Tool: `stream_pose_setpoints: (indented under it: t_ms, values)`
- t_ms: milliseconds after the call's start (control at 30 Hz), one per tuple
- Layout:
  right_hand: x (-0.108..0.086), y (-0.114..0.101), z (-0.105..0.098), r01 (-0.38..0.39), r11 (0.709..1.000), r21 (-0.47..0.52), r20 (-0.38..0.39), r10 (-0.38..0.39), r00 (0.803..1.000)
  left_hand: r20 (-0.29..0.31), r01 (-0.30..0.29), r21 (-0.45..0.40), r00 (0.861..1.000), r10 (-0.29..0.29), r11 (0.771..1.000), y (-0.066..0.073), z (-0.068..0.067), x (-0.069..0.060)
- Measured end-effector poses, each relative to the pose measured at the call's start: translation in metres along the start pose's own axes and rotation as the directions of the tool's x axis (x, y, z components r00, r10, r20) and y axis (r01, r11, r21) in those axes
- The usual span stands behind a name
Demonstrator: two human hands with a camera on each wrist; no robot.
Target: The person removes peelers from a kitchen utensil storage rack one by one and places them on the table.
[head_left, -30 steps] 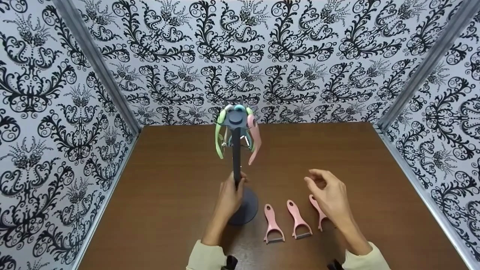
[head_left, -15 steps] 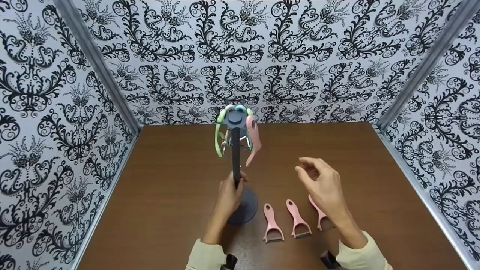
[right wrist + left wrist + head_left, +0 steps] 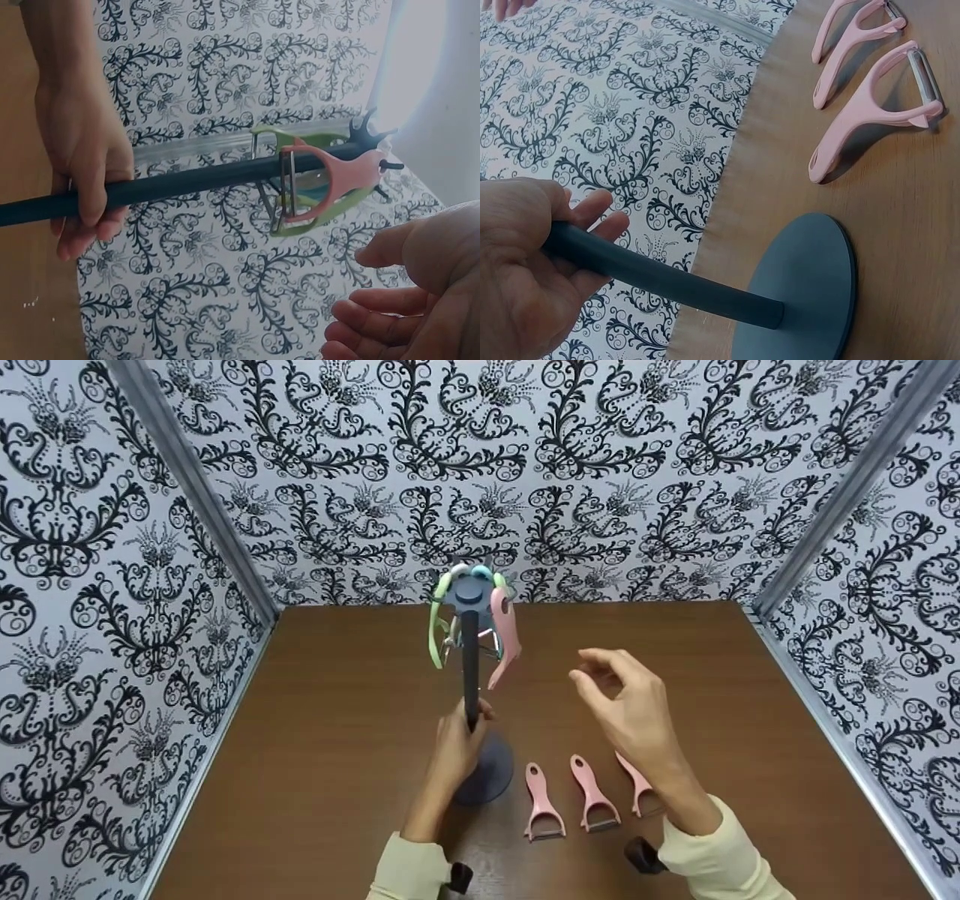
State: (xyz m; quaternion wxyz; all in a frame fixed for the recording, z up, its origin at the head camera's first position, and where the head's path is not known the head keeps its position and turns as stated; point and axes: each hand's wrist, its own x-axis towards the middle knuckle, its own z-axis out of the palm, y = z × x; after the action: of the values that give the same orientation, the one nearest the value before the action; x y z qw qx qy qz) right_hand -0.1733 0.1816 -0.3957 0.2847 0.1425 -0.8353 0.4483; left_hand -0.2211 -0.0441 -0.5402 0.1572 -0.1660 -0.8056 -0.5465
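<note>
My left hand (image 3: 457, 742) grips the dark grey pole (image 3: 660, 277) of an upright stand, above its round base (image 3: 802, 285). Peelers hang from hooks at the stand's top: a pink peeler (image 3: 505, 630) on the right side, a green peeler (image 3: 436, 630) on the left, and others partly hidden behind the pole. My right hand (image 3: 630, 705) is in the air to the right of the stand, holding nothing, thumb and fingers apart and loosely bent. Below it on the table lie three pink peelers: a left one (image 3: 541, 802), a middle one (image 3: 592, 795) and a right one (image 3: 637, 787), partly covered by my forearm.
The brown wooden table (image 3: 337, 697) is bordered by patterned black-and-white walls (image 3: 480, 472) at the back and both sides. Grey metal strips (image 3: 840, 502) run along the corners. In the right wrist view a bright light glares at the top right.
My right hand has moved up and left, away from the peelers on the table and closer to the stand. My left hand keeps its grip on the pole.
</note>
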Motion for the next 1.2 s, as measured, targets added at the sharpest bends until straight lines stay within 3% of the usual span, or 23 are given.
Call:
stream_pose_setpoints:
  t_ms: [133, 700, 1200]
  values:
    - [0.006, -0.009, 0.003, 0.022, 0.999, 0.026, 0.014, -0.022, 1.000, -0.017, -0.033, -0.003, 0.999, 0.033, 0.999, 0.000, 0.000, 0.001]
    - [0.023, -0.041, 0.021, 0.040, 0.992, 0.116, 0.016, -0.042, 0.999, -0.014, 0.001, -0.002, 1.000, -0.001, 1.000, -0.001, 0.000, 0.000]
    - [0.026, -0.055, 0.056, 0.082, 0.973, 0.215, -0.109, -0.059, 0.992, 0.018, 0.051, -0.015, 0.999, -0.051, 0.999, 0.000, 0.000, 0.002]
